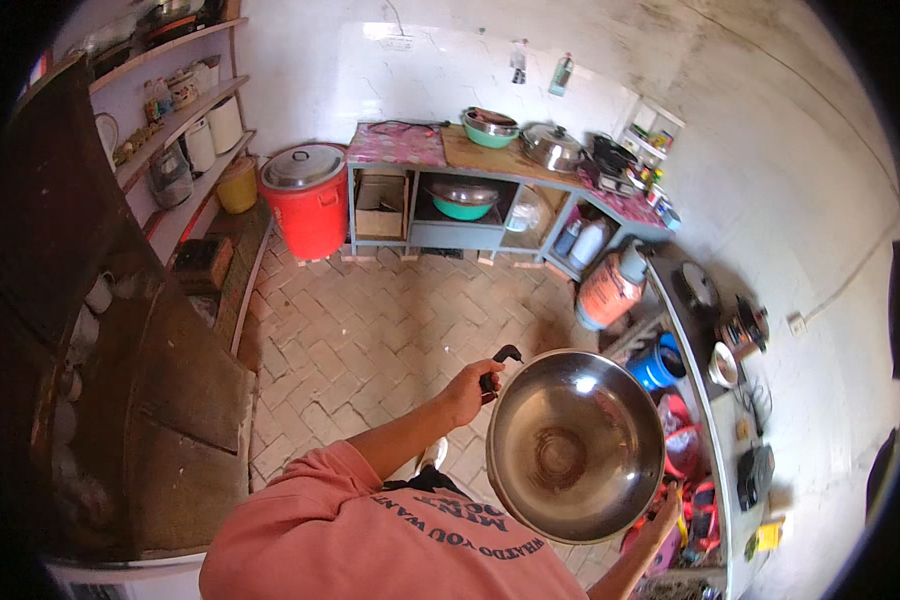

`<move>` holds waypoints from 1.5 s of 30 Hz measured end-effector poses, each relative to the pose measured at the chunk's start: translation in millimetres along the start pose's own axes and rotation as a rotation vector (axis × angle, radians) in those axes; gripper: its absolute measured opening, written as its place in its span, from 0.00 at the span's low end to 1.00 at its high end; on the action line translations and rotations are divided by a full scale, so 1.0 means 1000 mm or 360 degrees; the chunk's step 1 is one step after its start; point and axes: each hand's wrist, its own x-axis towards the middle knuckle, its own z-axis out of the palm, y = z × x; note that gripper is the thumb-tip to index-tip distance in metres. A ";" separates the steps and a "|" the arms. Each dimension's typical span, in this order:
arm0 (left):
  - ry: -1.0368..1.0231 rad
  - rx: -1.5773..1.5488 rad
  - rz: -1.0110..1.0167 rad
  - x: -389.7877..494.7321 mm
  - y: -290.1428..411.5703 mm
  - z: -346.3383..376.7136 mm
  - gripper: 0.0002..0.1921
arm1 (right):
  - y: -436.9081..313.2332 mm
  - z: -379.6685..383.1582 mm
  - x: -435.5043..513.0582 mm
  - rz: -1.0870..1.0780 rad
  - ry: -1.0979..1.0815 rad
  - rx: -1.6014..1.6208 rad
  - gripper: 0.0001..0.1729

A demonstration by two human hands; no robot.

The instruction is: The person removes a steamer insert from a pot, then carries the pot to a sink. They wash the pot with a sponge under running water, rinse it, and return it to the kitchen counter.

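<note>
A wide, round-bottomed steel pan (570,450) is held in front of my body, its hollow side facing up towards me. The inside is shiny, with a brownish stained ring at the bottom. My left hand (474,391) is closed around a black curved handle (507,354) beside the pan's upper left rim. At the lower right rim is my right hand (666,511), its fingers against the pan's edge and partly hidden by it; the exact grip there is not visible.
A worktop (521,157) with bowls and a lidded pot runs along the back wall. Left of it stands a red lidded bucket (307,210). An orange gas cylinder (607,292) and a blue bucket (651,367) are near the right-hand counter (686,322). Shelves (187,120) and a dark cabinet (187,390) occupy the left.
</note>
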 end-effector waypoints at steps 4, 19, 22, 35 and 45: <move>0.0141 -0.0040 0.0187 0.089 0.098 -0.009 0.08 | 0.021 0.152 0.086 0.0091 -0.0347 0.0177 0.15; 0.0561 -0.0302 0.0692 0.360 0.468 -0.116 0.09 | 0.055 0.697 0.192 0.0561 -0.0853 0.0140 0.11; 0.0616 -0.0165 0.0721 0.410 0.531 -0.135 0.08 | 0.058 0.779 0.196 0.0642 -0.0873 0.0003 0.10; 0.0926 -0.0332 0.1014 0.575 0.734 -0.272 0.15 | 0.113 1.174 0.264 0.0625 -0.1617 -0.0163 0.14; 0.1194 -0.0607 0.1065 0.648 0.881 -0.349 0.16 | 0.158 1.411 0.281 0.0660 -0.2117 -0.0444 0.14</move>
